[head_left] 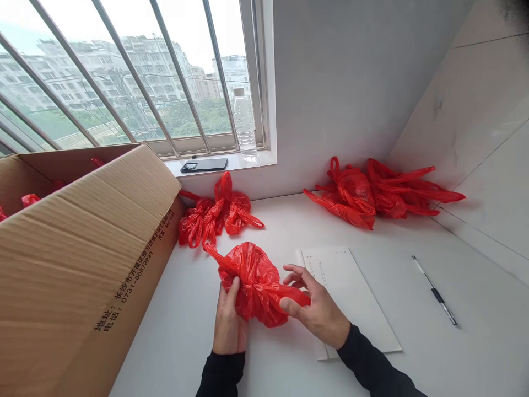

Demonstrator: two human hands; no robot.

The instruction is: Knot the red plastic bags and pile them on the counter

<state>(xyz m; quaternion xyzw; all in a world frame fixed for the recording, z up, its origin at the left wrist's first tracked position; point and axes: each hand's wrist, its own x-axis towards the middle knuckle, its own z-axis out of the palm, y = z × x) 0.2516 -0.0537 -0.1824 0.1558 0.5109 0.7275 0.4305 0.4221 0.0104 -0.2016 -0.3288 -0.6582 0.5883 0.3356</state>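
Observation:
A knotted red plastic bag [258,267] is held above the white table, bulging around the knot at its middle. My left hand [228,314] grips it from the left and below, thumb pressed against its front. One twisted handle sticks out at the upper left; the other trails right toward my right hand [316,306]. That hand's thumb and fingers are spread on either side of the right handle, not closed on it. Whether the thumb touches the plastic I cannot tell. What the bag contains is hidden.
A large cardboard box [95,231] with red bags inside stands left. Tied red bags [237,212] lie beside it, and more red bags [355,193] by the wall. A notebook [355,298] and pen [436,292] lie right. On the sill are a phone [204,165] and water bottle [244,129].

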